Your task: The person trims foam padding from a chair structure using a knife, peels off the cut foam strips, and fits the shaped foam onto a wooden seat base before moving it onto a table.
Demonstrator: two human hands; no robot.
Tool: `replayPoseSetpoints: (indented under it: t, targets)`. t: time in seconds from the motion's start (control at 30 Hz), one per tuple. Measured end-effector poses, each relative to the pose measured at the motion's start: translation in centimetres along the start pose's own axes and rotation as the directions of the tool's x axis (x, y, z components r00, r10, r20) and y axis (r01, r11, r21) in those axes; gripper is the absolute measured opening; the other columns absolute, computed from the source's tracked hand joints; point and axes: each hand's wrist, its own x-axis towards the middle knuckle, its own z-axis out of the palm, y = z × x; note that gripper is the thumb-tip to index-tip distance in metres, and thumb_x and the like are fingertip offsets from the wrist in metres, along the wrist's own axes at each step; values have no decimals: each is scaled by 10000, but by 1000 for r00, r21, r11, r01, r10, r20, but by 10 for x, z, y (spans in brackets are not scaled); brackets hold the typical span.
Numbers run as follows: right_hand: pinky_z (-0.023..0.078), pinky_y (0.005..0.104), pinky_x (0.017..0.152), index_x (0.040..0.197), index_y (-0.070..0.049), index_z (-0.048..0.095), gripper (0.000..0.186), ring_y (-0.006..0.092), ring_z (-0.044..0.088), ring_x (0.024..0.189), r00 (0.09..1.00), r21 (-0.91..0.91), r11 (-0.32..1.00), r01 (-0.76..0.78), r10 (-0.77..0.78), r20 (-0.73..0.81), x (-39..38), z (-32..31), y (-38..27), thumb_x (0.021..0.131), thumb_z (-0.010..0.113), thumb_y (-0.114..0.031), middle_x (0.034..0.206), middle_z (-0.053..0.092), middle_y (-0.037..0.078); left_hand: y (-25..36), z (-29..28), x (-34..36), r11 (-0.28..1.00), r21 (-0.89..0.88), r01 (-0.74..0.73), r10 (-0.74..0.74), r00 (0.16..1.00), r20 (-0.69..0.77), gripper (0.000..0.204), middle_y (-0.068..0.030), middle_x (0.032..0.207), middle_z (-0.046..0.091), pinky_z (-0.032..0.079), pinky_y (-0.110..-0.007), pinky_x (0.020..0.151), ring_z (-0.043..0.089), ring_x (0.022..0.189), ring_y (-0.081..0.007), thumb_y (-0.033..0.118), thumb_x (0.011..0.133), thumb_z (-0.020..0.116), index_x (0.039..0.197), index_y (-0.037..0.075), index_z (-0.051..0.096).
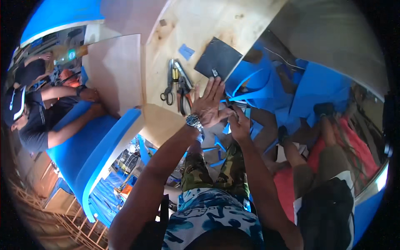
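My left hand (208, 102), with a watch at the wrist, has its fingers stretched toward a black square sheet (212, 54) at the plywood board's (162, 41) edge. My right hand (240, 124) is closed just right of it, near my left thumb, on something dark and narrow that I cannot make out. On the board lie black scissors (167, 97), a yellow-handled screwdriver (175, 73), orange-handled pliers (184, 100) and a small blue scrap (186, 51). Blue sheet strips (250, 93) hang beside my hands.
Two co-workers are at the left, one bent over a curved blue-covered panel (83, 146). Another person's legs (327, 137) are at the right, beside a red cloth (354, 146). Several blue offcuts (312, 91) lie below the board's right edge.
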Motion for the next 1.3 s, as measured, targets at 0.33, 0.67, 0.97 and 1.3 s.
replayPoseSetpoints:
  t: [0.33,0.67,0.97,1.3]
  targets:
    - [479,487,610,1162,-17,631,289,428,617,708,962,-419,898,134,-219,-161,68,-27,-9,892,580,-107,787,628,237,10,-12,73,997,68,-45,58,980,-190,916,-133,1568,299,80,-632,1138,222,1466,-305,705,859,443,1469,26,363]
    - [517,493,704,1203,-30,609,317,421,661,842,997,-233,972,-28,11,-74,32,-18,-15,912,548,-141,929,660,262,7,1,34,1000,16,-22,23,996,-86,999,-143,1587,268,64,-668,1119,202,1481,-337,767,843,379,1519,39,278]
    - [534,498,671,1136,-42,637,279,424,661,807,973,-220,960,172,-201,-114,17,-10,-7,874,619,-135,937,657,254,8,-17,15,996,82,-22,22,1000,9,981,-131,1611,202,63,-670,1123,147,1494,-336,755,863,366,1524,39,254]
    - [519,486,584,1098,-66,608,238,395,647,696,934,-417,864,283,-347,-85,85,-31,-3,866,598,-116,803,656,181,11,-26,88,991,127,-41,66,978,-198,969,-142,1593,251,71,-654,1125,188,1483,-326,756,868,353,1495,17,313]
